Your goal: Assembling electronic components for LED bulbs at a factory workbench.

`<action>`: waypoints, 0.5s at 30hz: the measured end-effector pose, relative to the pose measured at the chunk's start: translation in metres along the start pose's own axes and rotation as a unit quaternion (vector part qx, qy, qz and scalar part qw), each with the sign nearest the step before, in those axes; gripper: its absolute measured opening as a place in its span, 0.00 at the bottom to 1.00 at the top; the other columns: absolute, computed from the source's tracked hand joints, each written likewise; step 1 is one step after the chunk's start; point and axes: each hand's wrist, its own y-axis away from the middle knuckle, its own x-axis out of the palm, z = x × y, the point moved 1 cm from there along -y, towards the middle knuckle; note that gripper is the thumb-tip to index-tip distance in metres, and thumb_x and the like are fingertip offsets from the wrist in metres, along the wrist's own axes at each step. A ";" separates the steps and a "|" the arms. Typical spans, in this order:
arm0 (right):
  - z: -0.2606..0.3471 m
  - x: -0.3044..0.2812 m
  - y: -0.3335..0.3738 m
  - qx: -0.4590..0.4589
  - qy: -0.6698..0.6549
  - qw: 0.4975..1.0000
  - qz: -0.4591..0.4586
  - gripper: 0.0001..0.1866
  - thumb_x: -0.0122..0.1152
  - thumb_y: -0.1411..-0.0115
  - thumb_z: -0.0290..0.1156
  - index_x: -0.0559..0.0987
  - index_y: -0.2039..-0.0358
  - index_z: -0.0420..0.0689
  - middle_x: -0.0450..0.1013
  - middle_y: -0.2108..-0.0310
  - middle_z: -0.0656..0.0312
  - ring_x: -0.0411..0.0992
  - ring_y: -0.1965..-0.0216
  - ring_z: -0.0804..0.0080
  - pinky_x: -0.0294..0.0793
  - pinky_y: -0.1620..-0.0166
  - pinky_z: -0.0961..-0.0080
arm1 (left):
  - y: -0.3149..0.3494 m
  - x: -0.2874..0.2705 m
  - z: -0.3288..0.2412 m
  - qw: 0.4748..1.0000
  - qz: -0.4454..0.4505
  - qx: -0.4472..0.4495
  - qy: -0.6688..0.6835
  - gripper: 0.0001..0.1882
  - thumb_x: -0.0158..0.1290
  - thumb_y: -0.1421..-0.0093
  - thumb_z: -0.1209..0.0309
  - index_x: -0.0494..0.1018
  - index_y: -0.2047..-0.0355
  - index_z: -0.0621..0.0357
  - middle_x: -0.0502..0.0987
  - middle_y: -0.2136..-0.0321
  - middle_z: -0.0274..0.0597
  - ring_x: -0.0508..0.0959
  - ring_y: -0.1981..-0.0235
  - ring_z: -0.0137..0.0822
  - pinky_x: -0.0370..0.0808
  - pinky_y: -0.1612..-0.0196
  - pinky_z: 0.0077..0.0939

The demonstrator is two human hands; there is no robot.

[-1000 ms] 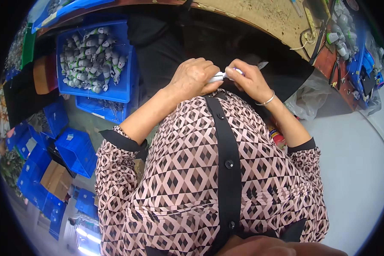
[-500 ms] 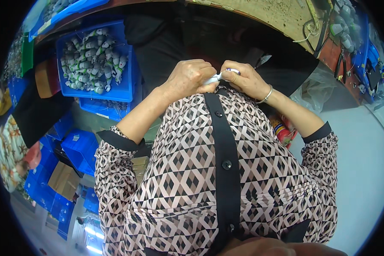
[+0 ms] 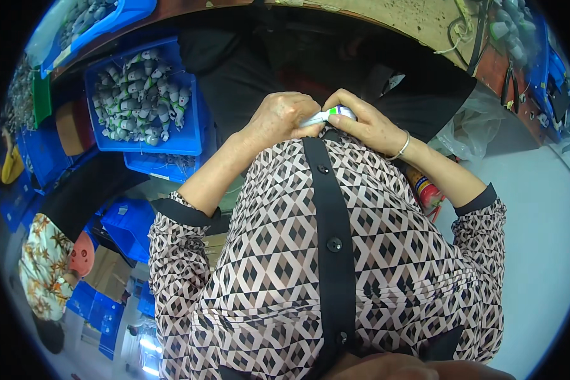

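Note:
In front of my chest I hold a small white plastic toy part (image 3: 333,111) with green and purple patches. Its narrow white end runs into the curled fingers of my left hand (image 3: 286,115), which is closed round it. My right hand (image 3: 364,125) pinches the wider, coloured end between thumb and bent forefinger. The fingertips of my left hand are partly hidden, so the tip of the part does not show.
At the left, a blue bin (image 3: 147,136) holds many grey, white and green toy parts, above another blue bin (image 3: 161,166). A worktable (image 3: 392,19) spans the far side, with pliers (image 3: 509,85) at its right. Another person (image 3: 47,266) is at the lower left.
My right hand has turned and its fingers have opened out a little, showing more of the part's coloured end. At the left, the other person has come further into view.

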 end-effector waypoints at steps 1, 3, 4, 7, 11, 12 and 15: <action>-0.002 -0.002 -0.001 0.001 -0.001 1.000 -0.003 0.13 0.47 0.36 0.39 0.71 0.65 0.41 0.65 0.75 0.64 0.63 0.75 0.77 0.65 0.69 0.78 | -0.001 -0.002 0.000 1.000 0.001 0.003 0.011 0.08 0.57 0.56 0.70 0.72 0.79 0.61 0.70 0.83 0.42 0.74 0.80 0.40 0.71 0.76 0.31; -0.004 -0.006 -0.002 -0.118 0.161 0.980 0.000 0.13 0.45 0.36 0.39 0.70 0.65 0.41 0.65 0.75 0.59 0.64 0.76 0.73 0.66 0.70 0.76 | -0.004 -0.005 -0.002 1.000 0.004 0.008 0.023 0.08 0.57 0.56 0.70 0.72 0.79 0.61 0.70 0.83 0.42 0.73 0.80 0.40 0.71 0.77 0.31; -0.003 -0.006 -0.003 -0.118 0.158 0.980 -0.001 0.13 0.45 0.36 0.39 0.70 0.65 0.41 0.65 0.75 0.59 0.64 0.76 0.73 0.66 0.70 0.76 | -0.005 -0.007 -0.004 1.000 0.015 0.008 -0.004 0.07 0.57 0.56 0.70 0.73 0.79 0.61 0.70 0.83 0.43 0.73 0.80 0.40 0.71 0.77 0.31; 0.004 -0.012 -0.008 0.013 0.094 0.992 0.083 0.14 0.45 0.36 0.39 0.68 0.63 0.40 0.69 0.74 0.52 0.71 0.72 0.58 0.68 0.67 0.69 | -0.004 -0.009 -0.006 0.999 0.021 0.006 -0.031 0.07 0.57 0.56 0.71 0.73 0.79 0.61 0.71 0.82 0.43 0.74 0.80 0.41 0.71 0.77 0.31; 0.001 -0.008 -0.004 -0.027 0.095 0.993 0.063 0.13 0.47 0.37 0.38 0.69 0.63 0.40 0.70 0.72 0.52 0.72 0.70 0.56 0.69 0.66 0.68 | -0.001 -0.005 -0.003 1.000 0.014 -0.002 -0.001 0.06 0.57 0.56 0.72 0.74 0.78 0.61 0.72 0.81 0.43 0.74 0.79 0.41 0.71 0.76 0.30; -0.003 -0.010 -0.006 -0.080 0.133 0.987 0.043 0.12 0.47 0.37 0.37 0.69 0.63 0.40 0.70 0.70 0.53 0.72 0.70 0.56 0.69 0.66 0.68 | -0.001 -0.005 -0.006 1.000 0.014 -0.001 -0.001 0.06 0.57 0.56 0.72 0.74 0.78 0.61 0.72 0.81 0.43 0.74 0.79 0.41 0.71 0.76 0.30; -0.008 -0.014 -0.008 -0.134 0.180 0.974 0.017 0.11 0.49 0.38 0.35 0.69 0.63 0.40 0.70 0.68 0.54 0.71 0.70 0.57 0.70 0.65 0.69 | -0.003 -0.004 -0.007 0.998 0.005 -0.063 -0.003 0.07 0.57 0.55 0.71 0.74 0.77 0.61 0.73 0.81 0.43 0.75 0.79 0.41 0.72 0.75 0.29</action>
